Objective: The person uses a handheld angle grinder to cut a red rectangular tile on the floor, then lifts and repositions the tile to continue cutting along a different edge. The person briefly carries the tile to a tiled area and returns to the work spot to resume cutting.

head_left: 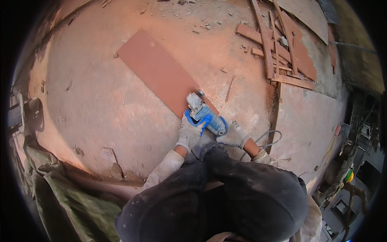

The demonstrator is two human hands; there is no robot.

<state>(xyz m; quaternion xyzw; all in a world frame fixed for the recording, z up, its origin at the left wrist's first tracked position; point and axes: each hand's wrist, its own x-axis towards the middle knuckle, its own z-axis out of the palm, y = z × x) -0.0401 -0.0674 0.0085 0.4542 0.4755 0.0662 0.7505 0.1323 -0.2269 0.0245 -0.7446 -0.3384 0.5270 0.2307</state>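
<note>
A blue and silver angle grinder (pixel 207 115) is held over the near right end of a long reddish-brown board (pixel 145 64), its disc (pixel 200 92) at the board’s right edge. My left hand (pixel 190 131), in a grey and blue glove, grips the grinder’s body near its head. My right hand (pixel 234 135), gloved likewise, is closed round its rear end. A grey cord (pixel 276 139) loops out to the right of that hand. My dark-trousered legs are bent just below both hands, and a shoe shows partly beneath them.
Broken reddish strips and panels (pixel 290 52) lie piled at upper right. Rubble (pixel 205 24) is scattered beyond the board on the dusty concrete floor (pixel 84 88). A green tarp (pixel 64 193) hangs at lower left beside a ledge. The slab’s right edge borders a dark area with clutter (pixel 363 141).
</note>
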